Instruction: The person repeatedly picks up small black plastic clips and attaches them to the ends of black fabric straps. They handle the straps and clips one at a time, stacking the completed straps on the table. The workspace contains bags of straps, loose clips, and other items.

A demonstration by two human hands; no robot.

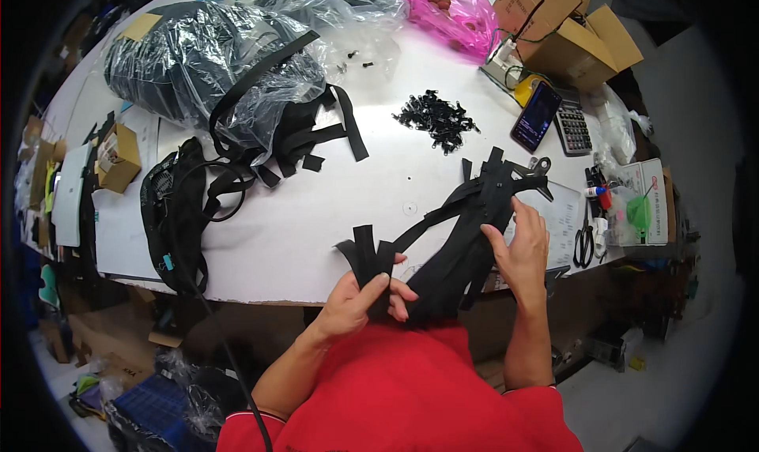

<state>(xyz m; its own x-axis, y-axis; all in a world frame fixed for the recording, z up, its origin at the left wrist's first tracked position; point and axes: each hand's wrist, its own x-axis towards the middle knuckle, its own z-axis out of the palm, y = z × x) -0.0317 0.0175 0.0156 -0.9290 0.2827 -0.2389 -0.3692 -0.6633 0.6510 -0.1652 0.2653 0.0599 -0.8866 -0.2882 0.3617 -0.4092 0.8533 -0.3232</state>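
Observation:
Black fabric strips [368, 254] stand up out of my left hand [368, 295], pinched between its thumb and fingers near the table's front edge. A larger bundle of long black strips [466, 246], which look like zipper tape, lies over the table edge and hangs toward my red shirt. My right hand [523, 250] rests against the right side of this bundle, thumb and fingers apart. A metal tool [540, 168], maybe scissors, lies partly under the bundle's far end. Beyond it is a pile of small black pieces [437, 120] resembling zipper sliders.
Plastic-wrapped black goods [213, 61] and loose black strips [316, 136] fill the left back. A pink bag [451, 17], an open carton [585, 53], a phone [537, 118] and a calculator [573, 128] are at back right. Black-handled scissors [583, 245] lie right. A black cable [217, 322] hangs left.

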